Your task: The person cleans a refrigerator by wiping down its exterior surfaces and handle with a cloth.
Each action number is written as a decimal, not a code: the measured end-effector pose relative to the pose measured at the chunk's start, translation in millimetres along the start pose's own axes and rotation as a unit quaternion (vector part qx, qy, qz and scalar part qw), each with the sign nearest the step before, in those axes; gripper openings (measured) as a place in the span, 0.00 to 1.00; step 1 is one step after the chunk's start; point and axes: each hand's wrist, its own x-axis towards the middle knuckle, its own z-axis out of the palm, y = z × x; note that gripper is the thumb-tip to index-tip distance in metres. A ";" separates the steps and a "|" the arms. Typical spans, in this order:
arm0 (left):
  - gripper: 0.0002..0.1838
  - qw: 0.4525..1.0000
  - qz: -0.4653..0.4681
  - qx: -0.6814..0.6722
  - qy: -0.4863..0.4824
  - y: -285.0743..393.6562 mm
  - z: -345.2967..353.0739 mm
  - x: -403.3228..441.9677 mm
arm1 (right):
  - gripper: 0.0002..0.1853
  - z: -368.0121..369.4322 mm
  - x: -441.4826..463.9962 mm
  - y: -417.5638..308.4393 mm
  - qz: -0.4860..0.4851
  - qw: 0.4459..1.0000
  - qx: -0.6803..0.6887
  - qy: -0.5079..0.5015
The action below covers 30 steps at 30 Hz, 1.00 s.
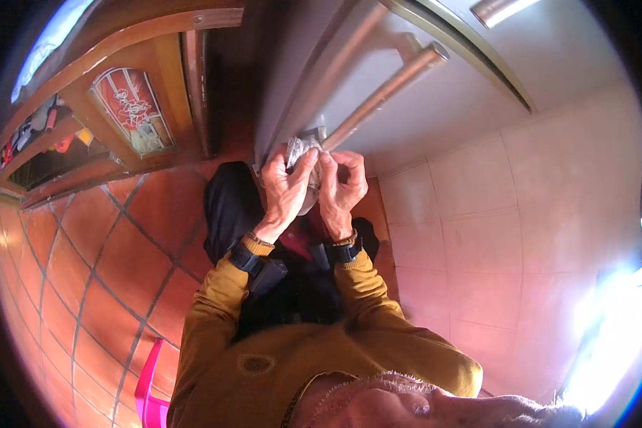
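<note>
A crumpled, pale patterned cloth (pixel 299 151) is bunched at the lower end of a long metallic bar handle (pixel 389 94) on a grey appliance door (pixel 471 93). My left hand (pixel 287 187) is closed on this cloth, thumb pointing up toward the handle's end. Close beside it, my right hand (pixel 342 184) has its fingers curled and its thumb and fingertips pinched at the cloth's edge, near the bar. The thumbs almost meet. What lies between the fingertips, and how the cloth sits around the bar, is partly hidden.
A wooden cabinet (pixel 171 43) with a glass-paned door stands to the left, small items on its shelves. A tiled wall (pixel 471 235) rises on the right. Terracotta tiles (pixel 132 250) cover the floor, with a pink plastic piece (pixel 150 389) at lower left. Bright light enters at lower right.
</note>
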 end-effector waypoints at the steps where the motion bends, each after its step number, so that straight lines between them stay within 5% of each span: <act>1: 0.09 0.998 0.055 0.029 0.015 3.7 1.8 1.7 | 0.07 -0.2 3.8 -3.1 0.003 1.000 -0.004 0.006; 4: 0.06 0.987 0.156 0.042 0.014 18.9 8.4 12.8 | 0.06 -3.1 19.6 -16.0 0.106 0.992 0.072 -0.005; 5: 0.06 0.981 0.190 0.043 0.010 23.2 12.4 15.8 | 0.06 -1.7 27.5 -16.6 0.062 0.995 0.073 0.012; 7: 0.06 0.982 0.181 0.055 0.005 20.7 12.3 15.4 | 0.06 2.3 23.5 -10.9 0.120 0.970 0.210 0.019; 13: 0.08 0.967 0.204 0.153 0.008 -15.3 -5.5 9.9 | 0.06 20.6 -14.3 7.2 0.309 0.901 0.304 0.023; 21: 0.12 0.958 0.201 0.207 0.016 -15.8 -12.6 10.0 | 0.07 27.5 -21.3 23.9 0.366 0.826 0.428 -0.006; 26: 0.12 0.948 0.218 0.229 0.028 10.1 7.2 9.4 | 0.07 15.9 16.5 14.2 0.340 0.856 0.390 -0.009; 30: 0.14 0.958 0.196 0.199 0.058 -4.3 4.8 8.7 | 0.08 16.9 7.8 12.0 0.381 0.822 0.422 -0.017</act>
